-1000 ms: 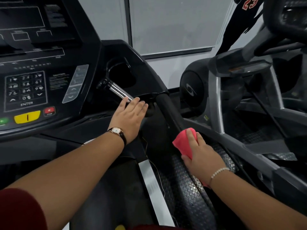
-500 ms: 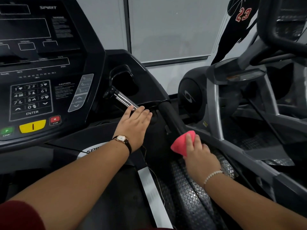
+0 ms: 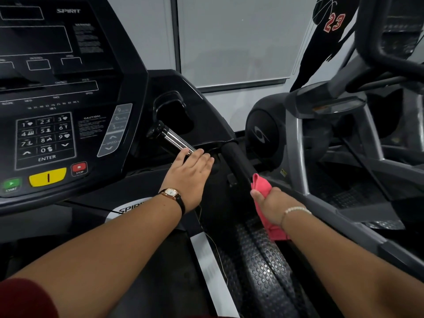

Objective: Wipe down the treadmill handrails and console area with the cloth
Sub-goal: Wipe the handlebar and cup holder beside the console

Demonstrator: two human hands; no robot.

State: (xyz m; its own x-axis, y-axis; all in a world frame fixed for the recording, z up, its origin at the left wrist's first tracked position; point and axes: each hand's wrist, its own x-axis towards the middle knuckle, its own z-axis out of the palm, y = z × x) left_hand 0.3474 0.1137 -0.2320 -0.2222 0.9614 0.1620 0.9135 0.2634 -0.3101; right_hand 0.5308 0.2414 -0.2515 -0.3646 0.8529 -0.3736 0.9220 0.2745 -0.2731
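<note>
Left hand point(image 3: 190, 167): fingers straight, lay flat on the chrome grip point(image 3: 174, 140) beside the console point(image 3: 91, 65).
Right hand point(image 3: 271, 201): clutched the cloth point(image 3: 260, 185) against the black handrail point(image 3: 236, 161).

Gym corner: pale wall, second machine at right.
Wall point(image 3: 156, 31) is grey-white under soft, even indoor light. A large pale panel point(image 3: 241, 42) is set in it, window or board, cannot tell. A dark vertical strip point(image 3: 173, 31) runs along its left edge, with a grey ledge point(image 3: 243, 84) beneath. Right of the panel is a black wall decal point(image 3: 321, 49) of a figure with a ball, bearing a red number 23 point(image 3: 333, 22). In front stands a neighbouring exercise machine: grey metal upright point(image 3: 296, 152), black round housing point(image 3: 261, 134) with a pale logo, thick black handlebar point(image 3: 371, 42) rising out of frame, dark textured footplate point(image 3: 351, 196) low down.
</note>
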